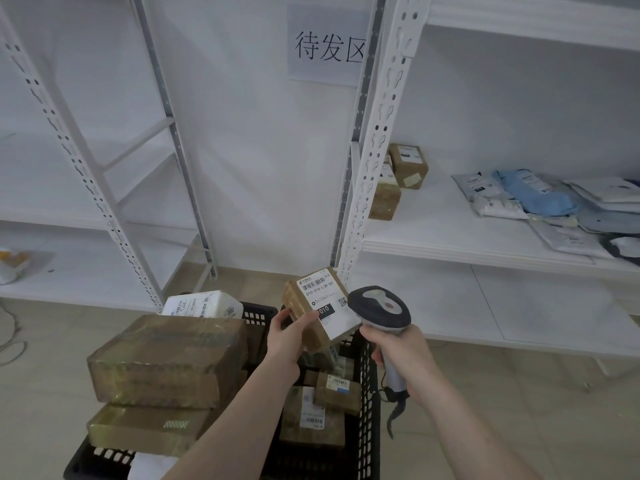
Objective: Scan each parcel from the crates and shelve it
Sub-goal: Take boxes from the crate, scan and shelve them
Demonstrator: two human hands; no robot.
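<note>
Left hand (289, 336) grips the parcel (320, 308) (label up), touching the scanner (381, 308) head; right hand (398, 348) clasps its handle.

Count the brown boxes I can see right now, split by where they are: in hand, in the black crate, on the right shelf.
In the left hand: 1, the labelled box
In the black crate: 4 visible
On the right shelf: 2
Total: 7
</note>
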